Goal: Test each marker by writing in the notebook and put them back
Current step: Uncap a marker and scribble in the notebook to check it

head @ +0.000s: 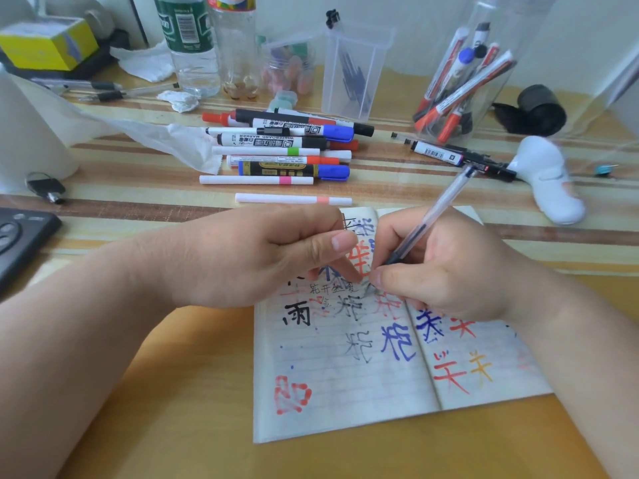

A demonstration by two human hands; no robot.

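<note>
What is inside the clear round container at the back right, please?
Whiteboard markers lean inside the clear round container, with red, blue and black caps; they overlap, hiding their number.

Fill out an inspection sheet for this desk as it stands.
Surface: table, striped cloth at the back, bare orange at the front.
Job's things: open notebook covered in coloured test writing; loose markers piled behind it; more markers in a clear jar.
Clutter: bottles, tissue, key, white gadget.
Hands: left hand rests on the notebook page; right hand grips a clear pen, tip at the page.
Cables: nothing seen.
Surroundings: pale wall behind the table.
</note>
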